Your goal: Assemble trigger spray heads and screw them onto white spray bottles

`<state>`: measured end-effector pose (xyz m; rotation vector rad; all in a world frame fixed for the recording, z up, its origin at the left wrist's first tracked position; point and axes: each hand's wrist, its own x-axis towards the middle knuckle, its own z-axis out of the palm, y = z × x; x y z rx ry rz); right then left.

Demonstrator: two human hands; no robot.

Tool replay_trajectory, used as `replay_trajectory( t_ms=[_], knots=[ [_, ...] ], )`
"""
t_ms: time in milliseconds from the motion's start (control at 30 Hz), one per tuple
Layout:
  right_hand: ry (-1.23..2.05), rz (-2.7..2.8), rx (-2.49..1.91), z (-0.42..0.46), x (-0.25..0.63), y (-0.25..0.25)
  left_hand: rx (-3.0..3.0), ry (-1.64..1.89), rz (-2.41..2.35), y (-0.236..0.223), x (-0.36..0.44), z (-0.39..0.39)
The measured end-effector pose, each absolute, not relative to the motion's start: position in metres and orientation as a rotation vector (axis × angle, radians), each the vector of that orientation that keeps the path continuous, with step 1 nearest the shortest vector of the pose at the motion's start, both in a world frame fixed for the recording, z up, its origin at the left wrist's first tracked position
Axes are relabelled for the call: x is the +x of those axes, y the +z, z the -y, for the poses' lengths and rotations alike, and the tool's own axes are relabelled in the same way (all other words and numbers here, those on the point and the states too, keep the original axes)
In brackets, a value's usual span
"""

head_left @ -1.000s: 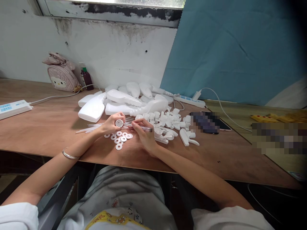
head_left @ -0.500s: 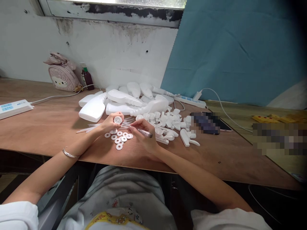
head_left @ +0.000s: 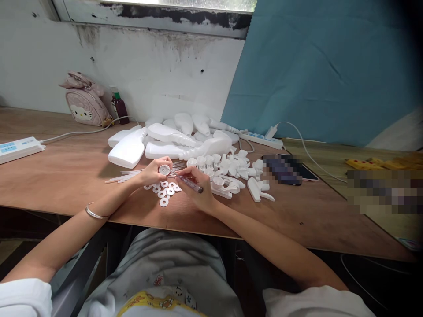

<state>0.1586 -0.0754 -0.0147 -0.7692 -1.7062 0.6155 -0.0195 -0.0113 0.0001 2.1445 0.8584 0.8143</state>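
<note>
**Slim screwdriver-like tool (head_left: 191,183) brought to the round white collar (head_left: 164,170)**

Compared with the frame one second earlier, the tool has shifted toward the collar, and its handle end has swung toward the person. All positions below are relative to the pile of white bottles (head_left: 165,149).

Left hand (head_left: 153,173): closed in a pinch around the collar, in front of the pile. The collar's open face is turned up toward the camera; the fingers hide its underside.

Right hand (head_left: 204,197): closed around the tool in a pen-like grip, in front of the pile. The thin shaft reaches the collar's right edge; whether the tip is inside cannot be told.

Surrounding parts: thin tubes (head_left: 124,176) lie just in front of the pile, partly covered by the left hand. White ring washers (head_left: 164,202) lie in front of the pile, farther from it than the tubes. White trigger sprayer heads (head_left: 233,165) occupy the pile's front right; dark phones (head_left: 284,168) lie beyond them, farther right of the pile. A pink bag (head_left: 87,108) stands behind and left of the pile.
</note>
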Motion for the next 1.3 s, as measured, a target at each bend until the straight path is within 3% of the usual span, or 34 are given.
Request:
replay_trajectory(
  t_ms=[200, 533, 733, 867, 1100, 1300],
  knots=[
    [0.527, 1.828, -0.655, 0.078, 0.158, -0.015, 2.199, 0.765, -0.839, 0.002, -0.02, 0.012],
    [1.062, 1.5, -0.808, 0.066, 0.163, -0.009, 2.321, 0.592, -0.725, 0.002, -0.023, 0.014],
    [1.211, 1.355, -0.823, 0.064, 0.163, -0.004, 2.425, 0.53, -0.715, 0.005, -0.026, 0.013],
    [1.068, 1.468, -0.815, 0.068, 0.164, -0.007, 2.435, 0.554, -0.732, 0.006, -0.027, 0.012],
    [0.486, 1.875, -0.636, 0.075, 0.162, -0.014, 2.304, 0.603, -0.744, 0.008, -0.025, 0.013],
    [0.395, 1.939, -0.618, 0.076, 0.16, -0.014, 2.324, 0.598, -0.745, 0.004, -0.026, 0.012]
  ],
)
